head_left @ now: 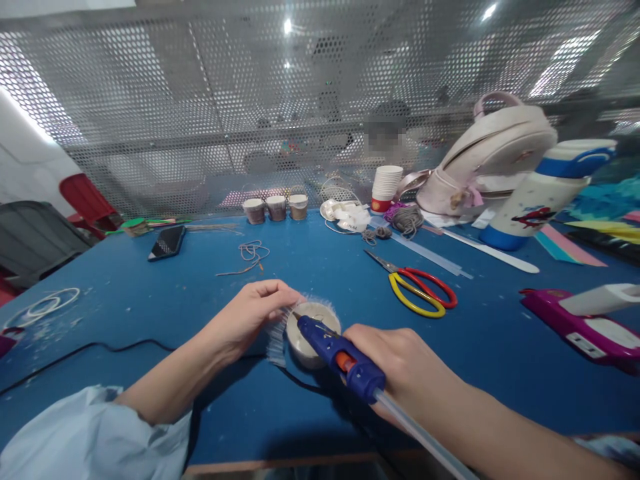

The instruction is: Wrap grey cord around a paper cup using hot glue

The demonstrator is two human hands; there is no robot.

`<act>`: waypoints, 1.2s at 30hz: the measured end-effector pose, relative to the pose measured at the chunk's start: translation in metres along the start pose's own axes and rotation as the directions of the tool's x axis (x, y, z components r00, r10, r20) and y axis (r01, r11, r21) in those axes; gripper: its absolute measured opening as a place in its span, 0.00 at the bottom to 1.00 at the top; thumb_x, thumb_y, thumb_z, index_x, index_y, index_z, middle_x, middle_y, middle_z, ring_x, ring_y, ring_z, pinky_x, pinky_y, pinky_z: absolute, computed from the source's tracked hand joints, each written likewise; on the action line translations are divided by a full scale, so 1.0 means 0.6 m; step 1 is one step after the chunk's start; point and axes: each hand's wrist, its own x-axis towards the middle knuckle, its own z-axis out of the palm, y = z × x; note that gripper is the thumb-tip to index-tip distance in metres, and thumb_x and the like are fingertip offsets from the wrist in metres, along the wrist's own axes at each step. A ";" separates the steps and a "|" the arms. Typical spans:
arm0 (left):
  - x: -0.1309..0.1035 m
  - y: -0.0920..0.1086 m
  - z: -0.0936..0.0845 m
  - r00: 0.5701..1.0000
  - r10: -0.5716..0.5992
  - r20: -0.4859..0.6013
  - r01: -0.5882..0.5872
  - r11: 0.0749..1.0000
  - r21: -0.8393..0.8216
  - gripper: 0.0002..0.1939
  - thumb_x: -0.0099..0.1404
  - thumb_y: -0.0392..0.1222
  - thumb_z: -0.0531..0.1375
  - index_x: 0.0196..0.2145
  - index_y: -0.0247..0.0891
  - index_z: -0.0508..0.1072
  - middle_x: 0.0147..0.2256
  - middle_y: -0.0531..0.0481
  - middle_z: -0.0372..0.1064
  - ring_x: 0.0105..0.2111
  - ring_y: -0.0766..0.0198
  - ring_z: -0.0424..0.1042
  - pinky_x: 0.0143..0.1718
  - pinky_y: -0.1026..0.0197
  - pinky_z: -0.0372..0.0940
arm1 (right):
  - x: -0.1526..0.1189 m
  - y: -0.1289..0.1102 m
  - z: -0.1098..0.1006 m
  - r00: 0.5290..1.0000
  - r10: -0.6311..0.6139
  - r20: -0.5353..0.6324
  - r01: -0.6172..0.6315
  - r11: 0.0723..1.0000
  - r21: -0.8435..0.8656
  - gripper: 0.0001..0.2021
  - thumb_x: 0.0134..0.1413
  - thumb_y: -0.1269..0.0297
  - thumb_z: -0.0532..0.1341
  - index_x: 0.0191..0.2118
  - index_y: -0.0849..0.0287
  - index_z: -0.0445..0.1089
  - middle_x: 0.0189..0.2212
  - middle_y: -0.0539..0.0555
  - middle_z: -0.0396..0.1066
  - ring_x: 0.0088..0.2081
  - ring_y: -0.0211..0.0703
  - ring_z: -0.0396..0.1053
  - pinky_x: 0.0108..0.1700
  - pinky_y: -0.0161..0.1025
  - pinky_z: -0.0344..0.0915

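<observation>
My right hand is wrapped round the handle of a blue glue gun, with a long clear glue stick coming out of its back. The gun's tip points left, at the rim of a small pale round cup in front of me. At the cup's left side my left hand pinches a whitish, fringed, see-through strip, which runs along the cup's side and behind its rim. The gun hides part of the cup, and my left fingertips are partly hidden.
Red-and-yellow scissors lie right of the cup. Behind are loose cord, several small cups, stacked paper cups, a bottle and a bag. A phone lies left; a purple power strip right. A black cable crosses the blue table.
</observation>
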 end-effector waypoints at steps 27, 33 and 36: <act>-0.004 0.002 0.003 1.000 0.013 0.001 -0.013 1.000 -0.025 0.08 0.52 0.42 0.65 0.25 0.35 0.75 0.32 0.47 0.72 0.29 0.66 0.66 0.30 0.64 0.58 | -0.002 -0.016 -0.006 1.000 0.006 -0.016 -0.009 0.990 -0.139 0.04 0.49 0.74 0.54 0.28 0.60 0.62 0.20 0.49 0.67 0.20 0.37 0.63 0.22 0.36 0.44; -0.006 0.006 0.006 1.000 0.012 -0.007 -0.012 1.000 0.005 0.08 0.52 0.43 0.65 0.25 0.35 0.76 0.31 0.47 0.72 0.28 0.66 0.65 0.29 0.64 0.57 | -0.006 -0.013 -0.004 1.000 -0.004 -0.003 0.003 0.993 -0.117 0.04 0.50 0.73 0.54 0.29 0.59 0.63 0.22 0.50 0.68 0.20 0.37 0.64 0.23 0.35 0.46; -0.006 0.007 0.007 1.000 0.013 -0.008 -0.013 1.000 -0.003 0.08 0.52 0.43 0.66 0.24 0.35 0.76 0.31 0.47 0.73 0.29 0.66 0.65 0.30 0.64 0.57 | -0.010 -0.012 -0.006 0.999 0.028 -0.023 -0.031 0.991 -0.133 0.04 0.49 0.74 0.54 0.29 0.60 0.63 0.21 0.50 0.68 0.20 0.37 0.64 0.23 0.36 0.45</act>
